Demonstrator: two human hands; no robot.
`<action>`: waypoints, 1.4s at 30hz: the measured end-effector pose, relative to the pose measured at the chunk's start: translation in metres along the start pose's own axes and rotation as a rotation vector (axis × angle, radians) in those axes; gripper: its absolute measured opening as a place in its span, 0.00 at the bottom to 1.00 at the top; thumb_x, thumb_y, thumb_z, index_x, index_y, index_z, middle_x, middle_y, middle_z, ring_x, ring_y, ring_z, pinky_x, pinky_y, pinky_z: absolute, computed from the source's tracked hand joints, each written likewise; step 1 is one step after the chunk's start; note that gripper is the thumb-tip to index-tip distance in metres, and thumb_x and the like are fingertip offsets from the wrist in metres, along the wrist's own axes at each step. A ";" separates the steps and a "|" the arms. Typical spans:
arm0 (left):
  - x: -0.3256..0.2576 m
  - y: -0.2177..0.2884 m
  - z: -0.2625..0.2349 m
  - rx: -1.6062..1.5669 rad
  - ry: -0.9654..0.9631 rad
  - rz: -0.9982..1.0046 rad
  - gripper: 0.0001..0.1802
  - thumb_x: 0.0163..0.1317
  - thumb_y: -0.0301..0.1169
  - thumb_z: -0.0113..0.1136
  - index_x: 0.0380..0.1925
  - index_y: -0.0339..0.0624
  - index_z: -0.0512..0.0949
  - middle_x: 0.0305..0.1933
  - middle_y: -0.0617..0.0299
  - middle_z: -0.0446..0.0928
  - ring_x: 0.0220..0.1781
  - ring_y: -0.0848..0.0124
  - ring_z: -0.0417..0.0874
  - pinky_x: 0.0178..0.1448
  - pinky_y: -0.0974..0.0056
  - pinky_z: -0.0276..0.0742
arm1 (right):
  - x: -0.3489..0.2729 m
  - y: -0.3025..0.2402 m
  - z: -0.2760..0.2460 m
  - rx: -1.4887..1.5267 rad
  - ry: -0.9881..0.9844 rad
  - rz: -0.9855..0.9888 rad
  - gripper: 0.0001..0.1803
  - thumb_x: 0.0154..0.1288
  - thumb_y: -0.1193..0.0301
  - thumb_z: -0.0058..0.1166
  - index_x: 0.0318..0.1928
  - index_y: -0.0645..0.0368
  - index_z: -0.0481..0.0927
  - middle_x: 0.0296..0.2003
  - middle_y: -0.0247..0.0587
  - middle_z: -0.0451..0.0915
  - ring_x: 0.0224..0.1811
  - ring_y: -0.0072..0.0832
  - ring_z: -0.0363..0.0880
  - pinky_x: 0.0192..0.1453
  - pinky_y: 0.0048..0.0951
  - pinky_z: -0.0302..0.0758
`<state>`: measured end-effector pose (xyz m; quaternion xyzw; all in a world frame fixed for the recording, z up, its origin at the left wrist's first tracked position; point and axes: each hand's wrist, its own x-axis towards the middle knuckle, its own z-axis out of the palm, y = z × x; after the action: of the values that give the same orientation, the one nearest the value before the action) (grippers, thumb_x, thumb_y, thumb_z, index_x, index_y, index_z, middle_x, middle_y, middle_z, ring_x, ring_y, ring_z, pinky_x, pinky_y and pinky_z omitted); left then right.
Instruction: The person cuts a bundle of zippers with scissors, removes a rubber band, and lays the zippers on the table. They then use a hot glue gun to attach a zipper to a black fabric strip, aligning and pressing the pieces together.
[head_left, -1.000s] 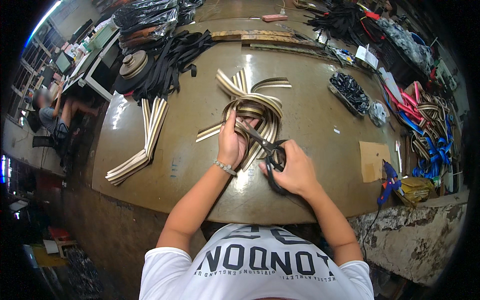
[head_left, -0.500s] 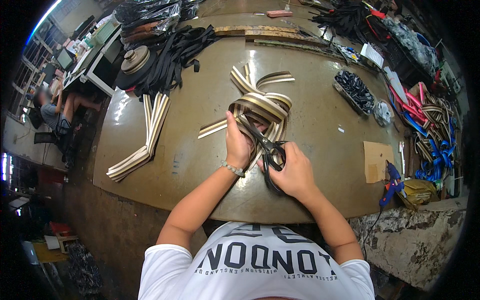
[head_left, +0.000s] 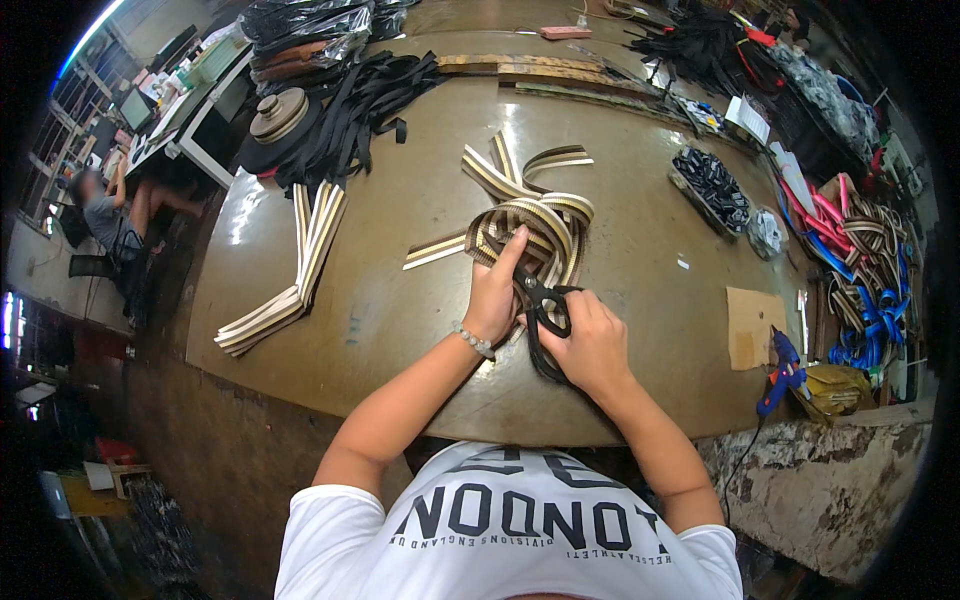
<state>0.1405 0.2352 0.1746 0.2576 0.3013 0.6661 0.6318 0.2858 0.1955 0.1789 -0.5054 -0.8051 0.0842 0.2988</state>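
Observation:
A looped bundle of striped webbing [head_left: 548, 215], brown, cream and yellowish, lies on the table in front of me, its loose ends fanning out to the left and far side. My left hand [head_left: 497, 290] is closed on the near part of this bundle, the thumb pressed along the strap. In my right hand [head_left: 592, 340] are black-handled scissors [head_left: 545, 300], their handles around my fingers. The blades point into the webbing beside my left hand and are mostly hidden there. A second stack of striped straps [head_left: 310, 245] lies bent on the table to the left.
Black webbing [head_left: 360, 120] is heaped at the far left, beside a round roll [head_left: 280, 115]. Wooden bars [head_left: 550, 72] lie across the back. To the right are a tray of black buckles [head_left: 712, 190], cardboard [head_left: 755, 328] and a blue glue gun [head_left: 785, 370]. A person [head_left: 105, 205] sits far left.
The scissor blades, visible across the webbing before, are now mostly hidden in it. My left thumb has moved right and up over the strap loop.

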 end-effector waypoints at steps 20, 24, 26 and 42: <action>-0.024 0.327 -0.068 1.814 0.450 0.509 0.20 0.69 0.40 0.49 0.42 0.31 0.80 0.34 0.53 0.82 0.32 0.68 0.83 0.39 0.63 0.77 | 0.009 0.025 -0.022 0.024 -0.274 0.116 0.20 0.51 0.58 0.67 0.32 0.62 0.78 0.33 0.51 0.82 0.33 0.49 0.81 0.38 0.44 0.78; -0.014 0.325 -0.091 1.840 -0.131 -0.723 0.20 0.66 0.43 0.54 0.36 0.33 0.80 0.26 0.56 0.80 0.25 0.70 0.83 0.31 0.66 0.77 | 0.010 0.022 -0.023 0.017 -0.237 0.110 0.24 0.49 0.54 0.69 0.30 0.64 0.78 0.29 0.51 0.80 0.30 0.48 0.80 0.35 0.42 0.76; -0.020 0.320 -0.097 1.598 -0.034 -0.690 0.22 0.64 0.47 0.60 0.38 0.36 0.78 0.24 0.63 0.74 0.22 0.73 0.77 0.27 0.70 0.74 | 0.010 0.021 -0.024 -0.011 -0.284 0.125 0.20 0.51 0.57 0.67 0.32 0.62 0.78 0.33 0.50 0.81 0.34 0.48 0.82 0.38 0.44 0.78; -0.089 0.223 0.013 0.737 -0.200 -0.471 0.21 0.67 0.34 0.59 0.56 0.34 0.72 0.31 0.66 0.77 0.32 0.77 0.81 0.36 0.73 0.77 | 0.006 0.021 -0.033 0.321 -0.221 0.249 0.21 0.62 0.55 0.61 0.34 0.62 0.74 0.31 0.50 0.81 0.30 0.41 0.82 0.31 0.37 0.77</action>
<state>0.0033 0.1428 0.3491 0.4532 0.5064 0.3241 0.6582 0.3190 0.2052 0.1983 -0.5345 -0.7407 0.3023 0.2727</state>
